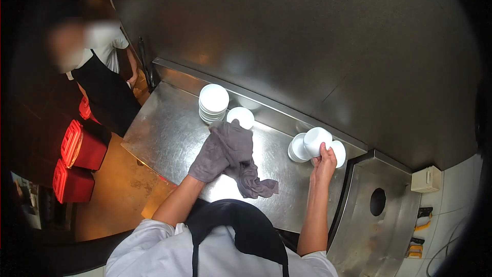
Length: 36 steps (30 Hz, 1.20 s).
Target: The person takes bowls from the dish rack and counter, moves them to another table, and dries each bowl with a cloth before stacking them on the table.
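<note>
A bunched grey cloth (238, 156) covers my left hand (209, 161), which grips it with the fingers hidden inside the folds. One end of the cloth hangs down over the metal counter. Just beyond it is a white bowl (241, 116), partly hidden by the cloth, beside a taller stack of white bowls (213, 98). My right hand (324, 165) is closed on the edge of another white bowl (317, 141), tilted on its side. Behind and beside that bowl are a small stack of white bowls (299, 149) and a further white bowl (337, 153).
The stainless counter (169, 107) has a raised back edge against a dark wall. To the right is a metal basin unit (359, 225) with a round hole (377, 201). A person in a black apron (105, 90) stands at the left, near red lidded bins (84, 146).
</note>
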{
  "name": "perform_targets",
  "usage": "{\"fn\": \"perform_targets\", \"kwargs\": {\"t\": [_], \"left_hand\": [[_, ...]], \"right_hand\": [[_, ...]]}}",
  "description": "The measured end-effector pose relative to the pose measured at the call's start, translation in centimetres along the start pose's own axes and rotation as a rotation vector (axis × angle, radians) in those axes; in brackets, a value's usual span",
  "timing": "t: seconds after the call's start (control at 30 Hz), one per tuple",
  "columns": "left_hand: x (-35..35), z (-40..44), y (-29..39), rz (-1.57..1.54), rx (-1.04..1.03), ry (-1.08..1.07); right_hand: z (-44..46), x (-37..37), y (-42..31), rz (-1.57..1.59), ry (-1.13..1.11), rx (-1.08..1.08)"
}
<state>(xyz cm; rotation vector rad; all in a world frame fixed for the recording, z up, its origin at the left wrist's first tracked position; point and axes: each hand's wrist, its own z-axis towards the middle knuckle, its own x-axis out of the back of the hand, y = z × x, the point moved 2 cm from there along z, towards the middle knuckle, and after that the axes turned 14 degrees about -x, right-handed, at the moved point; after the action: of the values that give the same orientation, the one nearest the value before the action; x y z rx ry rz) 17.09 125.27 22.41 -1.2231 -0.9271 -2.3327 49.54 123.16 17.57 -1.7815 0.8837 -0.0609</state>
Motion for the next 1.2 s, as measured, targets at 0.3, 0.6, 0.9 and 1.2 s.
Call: {"fn": "perform_targets", "kwargs": {"t": [0.3,0.6,0.9,1.2], "left_hand": [[-3.1,-2.4,1.6,-0.275,-0.104,0.153],[7.2,-3.9,-0.2,-0.351,0.250,0.592],[14.9,-10.6,-5.0,-0.567,0.441,1.139],[7.2,-3.7,1.9,-0.607,0.265,0.596]], "right_hand": [[-11.0,-8.9,2.8,-0.997,-0.577,1.010],[-10.3,-6.4,9.6,-1.012,-0.801,-0.159],[-12.3,-2.6,6.8,-0.929,-0.720,0.095],[-19.1,-20.6,-7.4,-0.968,-1.045,1.284]]}}
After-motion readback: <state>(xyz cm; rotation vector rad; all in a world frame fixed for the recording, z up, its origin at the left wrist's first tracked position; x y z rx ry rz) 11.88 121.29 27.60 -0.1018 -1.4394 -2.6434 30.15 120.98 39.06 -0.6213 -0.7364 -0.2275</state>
